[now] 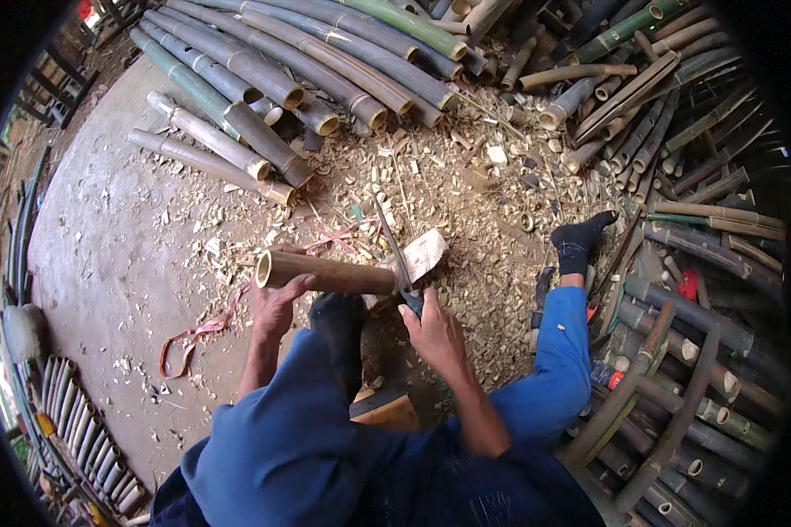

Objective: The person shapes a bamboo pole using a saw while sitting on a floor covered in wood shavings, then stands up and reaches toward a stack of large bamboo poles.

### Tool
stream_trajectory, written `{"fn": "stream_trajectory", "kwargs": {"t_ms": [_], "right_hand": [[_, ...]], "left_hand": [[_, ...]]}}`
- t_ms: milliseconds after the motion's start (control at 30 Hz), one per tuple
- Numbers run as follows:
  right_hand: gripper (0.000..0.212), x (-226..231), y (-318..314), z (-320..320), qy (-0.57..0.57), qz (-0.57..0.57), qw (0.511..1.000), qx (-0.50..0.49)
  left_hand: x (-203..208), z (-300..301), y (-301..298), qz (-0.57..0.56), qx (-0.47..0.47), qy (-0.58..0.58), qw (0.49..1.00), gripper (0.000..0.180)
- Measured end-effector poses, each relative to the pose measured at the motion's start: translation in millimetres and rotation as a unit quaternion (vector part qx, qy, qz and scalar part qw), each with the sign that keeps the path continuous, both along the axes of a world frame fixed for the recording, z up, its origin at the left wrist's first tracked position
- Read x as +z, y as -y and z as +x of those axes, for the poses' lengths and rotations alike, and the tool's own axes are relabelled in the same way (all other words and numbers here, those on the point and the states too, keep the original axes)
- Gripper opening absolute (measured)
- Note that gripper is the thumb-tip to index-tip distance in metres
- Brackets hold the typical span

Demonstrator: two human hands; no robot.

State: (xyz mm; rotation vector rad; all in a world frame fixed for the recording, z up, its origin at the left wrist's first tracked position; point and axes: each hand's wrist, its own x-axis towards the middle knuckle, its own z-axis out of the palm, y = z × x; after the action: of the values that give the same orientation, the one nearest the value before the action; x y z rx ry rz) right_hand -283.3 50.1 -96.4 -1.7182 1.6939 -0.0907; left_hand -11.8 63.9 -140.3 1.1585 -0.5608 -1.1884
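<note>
My left hand (275,309) is wrapped round the left part of a short brown bamboo tube (334,274), whose hollow end faces left. The tube lies roughly level above my left foot, which wears a dark sock (337,327). My right hand (438,335) grips the dark handle of a knife with a long, narrow blade (388,230). That blade points away from me and crosses the tube's right end; whether it touches cannot be made out. Just beyond stands a pale, rough-cut wooden block (425,253), partly hidden by the blade.
Pale chips (492,255) litter the concrete floor (105,237). Long bamboo poles (264,61) lie at the far side, cut ends toward me. More bamboo (721,237) is heaped on the right, near my outstretched right foot (580,241). A pink strap (204,327) lies at left.
</note>
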Motion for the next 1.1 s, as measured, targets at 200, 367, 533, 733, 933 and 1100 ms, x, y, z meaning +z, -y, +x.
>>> {"fn": "stream_trajectory", "kwargs": {"t_ms": [200,367,533,733,933,1100], "right_hand": [[0.040,-20.3,-22.2,-2.7,0.123,-0.117,0.985,-0.029],[0.041,-14.9,-7.3,2.2,0.001,-0.010,1.000,-0.008],[0.037,40.7,-9.0,13.7,0.128,-0.129,0.982,-0.043],[0.038,-56.3,-24.3,-3.1,-0.030,-0.019,0.999,-0.035],[0.039,12.2,-5.0,5.7,0.080,-0.095,0.991,-0.050],[0.038,-19.7,-20.5,4.0,0.078,-0.129,0.987,-0.050]], "left_hand": [[7.4,-1.7,-2.3,0.025,-0.037,0.017,0.999,0.059],[10.0,-20.9,7.4,0.017,0.076,-0.048,0.996,0.058],[-9.5,-30.3,8.5,0.067,0.168,-0.040,0.983,0.058],[15.2,-41.1,10.5,0.065,0.167,0.051,0.982,0.054],[5.8,-18.7,8.7,-0.009,0.052,-0.062,0.997,0.055],[8.3,-10.4,2.9,0.009,-0.002,-0.046,0.999,0.056]]}}
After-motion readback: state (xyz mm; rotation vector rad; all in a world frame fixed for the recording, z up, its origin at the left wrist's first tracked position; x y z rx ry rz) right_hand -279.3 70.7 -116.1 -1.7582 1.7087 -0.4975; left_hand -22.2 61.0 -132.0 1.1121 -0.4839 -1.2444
